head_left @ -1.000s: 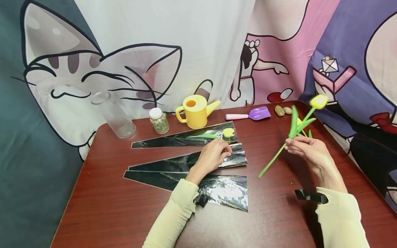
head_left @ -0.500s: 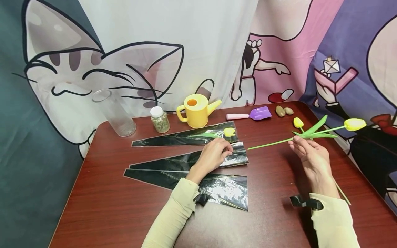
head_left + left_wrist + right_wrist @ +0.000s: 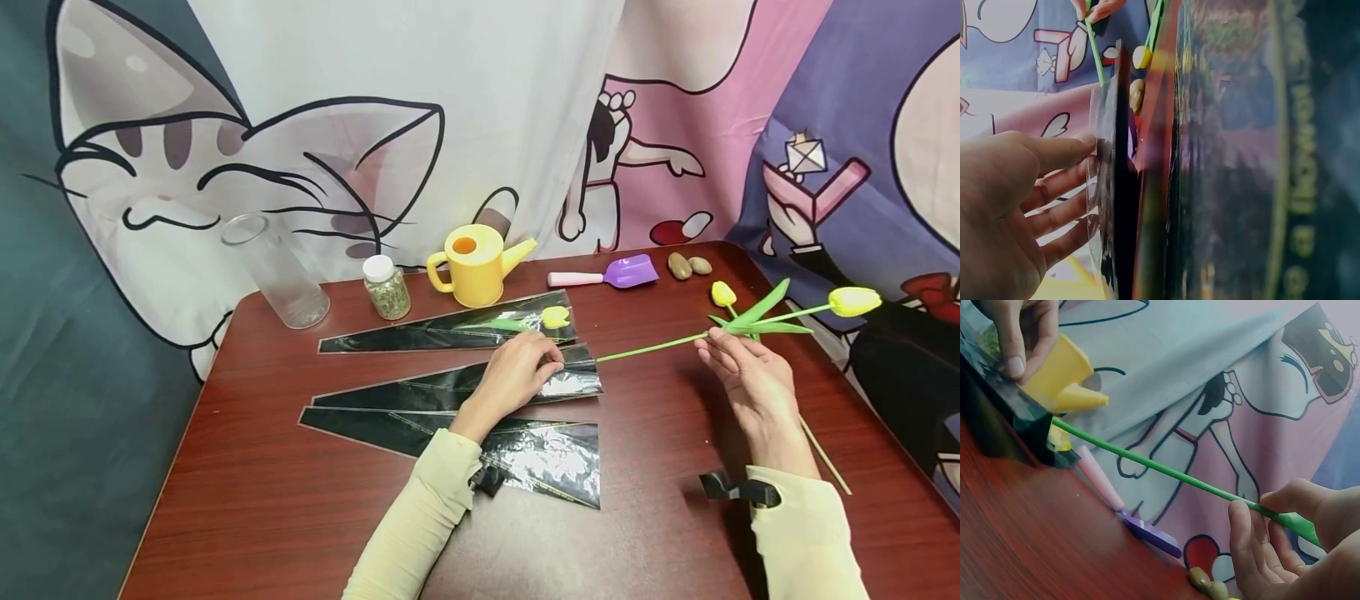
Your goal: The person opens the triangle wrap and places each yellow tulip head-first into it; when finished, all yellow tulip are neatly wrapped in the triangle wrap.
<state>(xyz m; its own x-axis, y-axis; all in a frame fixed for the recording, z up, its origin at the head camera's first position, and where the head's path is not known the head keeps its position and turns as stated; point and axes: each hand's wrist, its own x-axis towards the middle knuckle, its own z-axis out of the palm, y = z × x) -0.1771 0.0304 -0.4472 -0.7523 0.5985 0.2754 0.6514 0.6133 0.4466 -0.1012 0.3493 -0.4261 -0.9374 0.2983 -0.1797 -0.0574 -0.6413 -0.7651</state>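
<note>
My left hand [image 3: 513, 375] pinches the clear front film of the middle black flower sleeve [image 3: 405, 389] near its wide end. In the left wrist view, this film [image 3: 1094, 119] stands away from the dark back. My right hand [image 3: 753, 387] holds a yellow artificial tulip [image 3: 855, 302] by its stem just below the leaves. The green stem [image 3: 1147, 462] stretches leftward, its lower end right at the sleeve's wide mouth. Another sleeve [image 3: 555, 458] lies nearer me, and a third sleeve [image 3: 397, 337], farther off, has a yellow tulip [image 3: 555, 317] in it.
One more tulip [image 3: 723, 293] lies behind my right hand, which partly hides it. Along the table's back stand a glass vase [image 3: 288, 287], a white-lidded jar [image 3: 387, 292] and a yellow watering can [image 3: 476, 271]. A purple shovel [image 3: 630, 272] and two stones [image 3: 679, 267] lie farther right.
My right hand has turned the tulip from upright-slanting to nearly level, its bloom swinging right and its stem end moving left to the sleeve's mouth. My left hand stays in place.
</note>
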